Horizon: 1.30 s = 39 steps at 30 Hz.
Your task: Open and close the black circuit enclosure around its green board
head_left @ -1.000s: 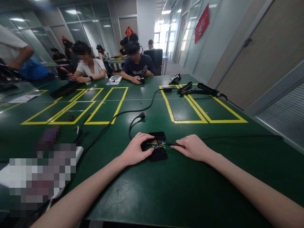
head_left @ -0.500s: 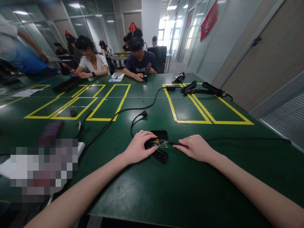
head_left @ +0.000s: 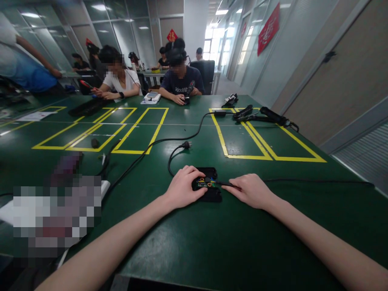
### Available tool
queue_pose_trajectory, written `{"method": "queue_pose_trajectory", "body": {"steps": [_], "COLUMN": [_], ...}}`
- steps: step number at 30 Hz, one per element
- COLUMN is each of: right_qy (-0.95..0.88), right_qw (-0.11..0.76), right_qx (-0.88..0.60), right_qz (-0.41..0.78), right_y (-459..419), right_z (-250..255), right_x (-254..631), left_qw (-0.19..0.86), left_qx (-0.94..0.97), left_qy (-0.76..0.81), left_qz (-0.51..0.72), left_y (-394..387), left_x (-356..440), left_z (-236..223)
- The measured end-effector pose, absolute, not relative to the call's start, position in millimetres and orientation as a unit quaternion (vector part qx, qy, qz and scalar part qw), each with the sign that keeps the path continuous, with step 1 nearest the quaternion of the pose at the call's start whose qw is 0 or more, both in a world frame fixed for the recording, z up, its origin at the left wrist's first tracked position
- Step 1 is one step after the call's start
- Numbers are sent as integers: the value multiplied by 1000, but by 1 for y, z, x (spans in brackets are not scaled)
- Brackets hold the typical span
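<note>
A small green circuit board (head_left: pixel 205 183) with copper coils lies in front of me, black wiring at its right end. My left hand (head_left: pixel 185 186) closes round its left end, thumb on the near side and fingers on the far side. Two black plastic case halves flank the board: the far one (head_left: pixel 210 172) lies behind it, and the near one (head_left: pixel 214 195) reaches out from under my left thumb. In my right hand (head_left: pixel 252 189), a black cable (head_left: pixel 224 184) is pinched between thumb and fingers just right of the board.
A black plug (head_left: pixel 185 145) on a short cord lies beyond my left hand. One long cord (head_left: pixel 157 141) crosses the green table. Yellow tape (head_left: pixel 248 157) marks rectangles. Black tools or stands (head_left: pixel 273 115) lie at the far right. Two people (head_left: pixel 181 79) sit opposite.
The near case half has swung from a slant to lie nearly parallel with the board, shifting right. My left hand has moved slightly right. My right hand keeps its hold on the cable.
</note>
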State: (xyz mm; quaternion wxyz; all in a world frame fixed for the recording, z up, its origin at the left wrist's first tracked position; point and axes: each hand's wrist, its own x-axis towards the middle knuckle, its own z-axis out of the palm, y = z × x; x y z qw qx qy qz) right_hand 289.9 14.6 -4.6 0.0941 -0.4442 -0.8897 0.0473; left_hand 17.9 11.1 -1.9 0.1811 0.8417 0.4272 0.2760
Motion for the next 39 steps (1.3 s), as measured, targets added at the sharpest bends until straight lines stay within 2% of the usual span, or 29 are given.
{"method": "queue_pose_trajectory", "body": {"steps": [7,18,26,29,35,39], "right_qy": [-888,-885,-886,-885,-881,-887], "right_qw": [64,65,69,79,118,143], "right_qx": [-455,-461,-457,-458,-456,-438], "right_qz": [32,36,42,42,34,40], "right_y": [14,13,12,12,13,13], "right_z": [-2,-1,0,-1,-7,-7], "right_x": [289,287,287,287,289,292], "left_qw": [176,197,210,187,102,79], "left_qx": [835,836,836,836,894,902], "left_qy": [447,446,402,409,360,341], "left_qz": [268,252,309,316,246,255], "left_y": [12,10,4,6,20,19], "left_x": [16,12,6,-6,-22,-23], "left_z": [0,1,2,3,4,8]}}
